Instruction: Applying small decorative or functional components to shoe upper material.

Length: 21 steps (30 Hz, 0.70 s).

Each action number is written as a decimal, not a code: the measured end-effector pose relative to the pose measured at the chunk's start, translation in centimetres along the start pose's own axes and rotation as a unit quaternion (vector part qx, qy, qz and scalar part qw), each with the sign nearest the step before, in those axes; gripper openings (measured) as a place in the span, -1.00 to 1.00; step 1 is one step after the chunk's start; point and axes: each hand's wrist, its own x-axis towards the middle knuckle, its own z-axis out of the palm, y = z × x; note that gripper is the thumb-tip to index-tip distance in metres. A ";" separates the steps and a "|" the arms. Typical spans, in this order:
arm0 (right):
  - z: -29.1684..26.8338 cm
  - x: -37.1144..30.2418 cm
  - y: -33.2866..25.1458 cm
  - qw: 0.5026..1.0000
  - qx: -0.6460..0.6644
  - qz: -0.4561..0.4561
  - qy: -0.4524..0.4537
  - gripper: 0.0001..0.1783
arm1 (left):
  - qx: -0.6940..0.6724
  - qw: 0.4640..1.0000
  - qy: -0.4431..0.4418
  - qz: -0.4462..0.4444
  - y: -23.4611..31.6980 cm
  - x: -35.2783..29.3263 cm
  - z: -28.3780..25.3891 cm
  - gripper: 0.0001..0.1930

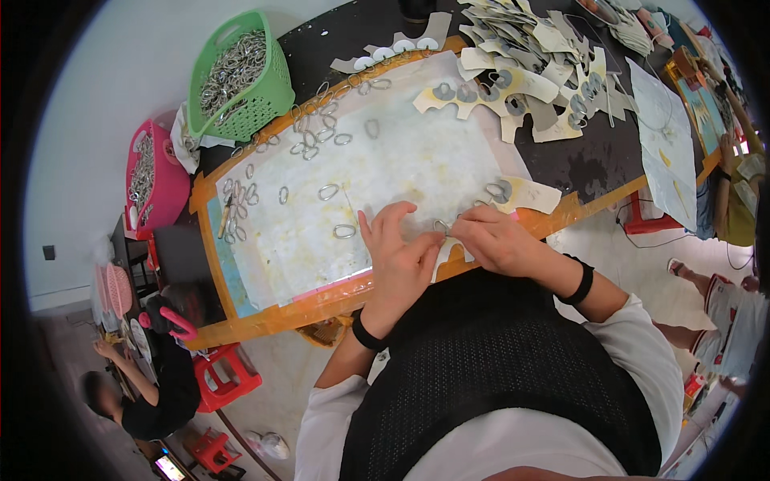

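Observation:
At the near table edge, my right hand (pixel 496 242) pinches a small oval metal ring (pixel 439 225) between thumb and fingertips. My left hand (pixel 399 250) is beside it, fingers apart, its thumb tip at the ring. Below the fingertips a cream cut-out piece (pixel 454 255) shows partly; my hands hide the rest. A further cream piece with a grey round patch (pixel 533 195) lies right of my right hand, with rings at its left end. A loose ring (pixel 344 232) rests left of my left hand, and another ring (pixel 328 191) lies a little farther off.
Several rings are scattered over the white sheet (pixel 281 248). A green basket (pixel 277 88) and a pink basket (pixel 170 188), both full of rings, stand at the left. Stacked cream pieces (pixel 553 80) cover the back right. Other people are at both sides; red stools (pixel 228 377) stand at lower left.

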 end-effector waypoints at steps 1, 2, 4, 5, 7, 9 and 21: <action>-0.2 -0.2 0.1 1.000 0.009 0.019 -0.007 -0.51 | -0.001 1.000 -0.001 -0.002 0.2 0.2 0.0 -0.89; -0.3 -0.5 0.2 0.999 0.018 0.038 -0.013 -0.52 | -0.009 1.000 -0.017 -0.005 0.4 0.4 -0.2 -0.86; -0.6 -0.6 0.2 0.998 0.024 0.054 -0.016 -0.55 | -0.027 0.998 -0.047 -0.014 0.8 1.0 -0.8 -0.78; -0.4 -0.3 0.0 0.998 0.023 0.051 -0.013 -0.57 | -0.025 0.999 -0.040 -0.012 0.7 1.0 -1.2 -0.75; -0.4 0.1 -0.6 0.997 0.005 0.070 -0.021 -0.60 | -0.020 1.000 -0.019 -0.013 0.2 0.8 -2.0 -0.69; -0.4 0.4 -0.9 0.995 -0.015 0.088 -0.040 -0.63 | -0.045 0.994 0.081 -0.058 -1.1 0.5 -5.8 -0.67; 0.1 0.7 -1.9 0.998 -0.048 0.037 0.009 -0.61 | 0.501 0.750 -0.048 -0.429 -20.5 -6.0 -44.9 -0.59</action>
